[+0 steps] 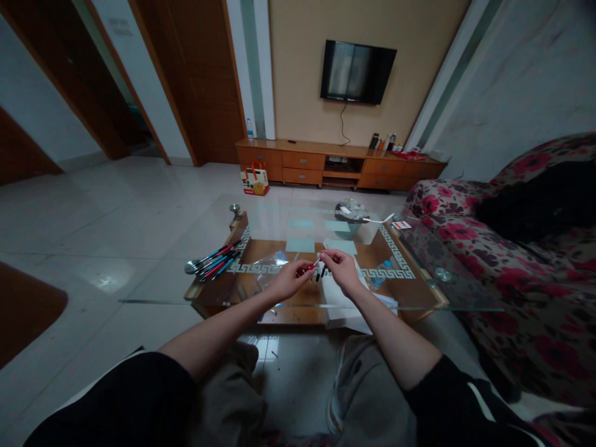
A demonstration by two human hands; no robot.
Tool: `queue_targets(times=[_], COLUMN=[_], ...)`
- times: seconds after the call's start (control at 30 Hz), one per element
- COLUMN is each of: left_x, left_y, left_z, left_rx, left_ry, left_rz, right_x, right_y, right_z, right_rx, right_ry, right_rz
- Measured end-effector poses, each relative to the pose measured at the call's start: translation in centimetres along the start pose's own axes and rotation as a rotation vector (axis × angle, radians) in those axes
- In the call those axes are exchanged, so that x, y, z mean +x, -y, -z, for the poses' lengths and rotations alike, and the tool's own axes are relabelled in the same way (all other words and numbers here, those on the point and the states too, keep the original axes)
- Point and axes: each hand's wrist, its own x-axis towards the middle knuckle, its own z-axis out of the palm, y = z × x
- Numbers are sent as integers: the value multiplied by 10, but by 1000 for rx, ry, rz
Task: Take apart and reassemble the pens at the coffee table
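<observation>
— So, what are the hands doing?

— Both are raised just over the glass surface [153,301], close together. The left hand [289,279] pinches a small red piece [311,266] at its fingertips; the right hand [341,267] pinches a thin pale part [318,259], and the two pieces meet between them.

— Anything under them?

— A couple of small dark bits [320,274] just below, too small to tell apart. White paper [342,307] lies beneath the right wrist, and a clear bag [272,267] beside the left hand.

— And the pens?

— A bunch of pens [215,259] lies on the surface well to the left, tips fanned. A bowl [350,214] stands at the far edge.
</observation>
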Motion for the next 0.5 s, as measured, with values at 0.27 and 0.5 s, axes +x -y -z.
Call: queue_targets(times=[0.27,0.5], left_x=[1,-2], left_y=[-5,-4], left_z=[-2,-2], left_rx=[-24,-26], left_ry=[21,18], left_rz=[14,53], right_x=[0,1], right_y=[-3,-9], right_z=[-3,-4], right_rx=[-2,-19], right_ry=[59,100], right_rz=[5,-1])
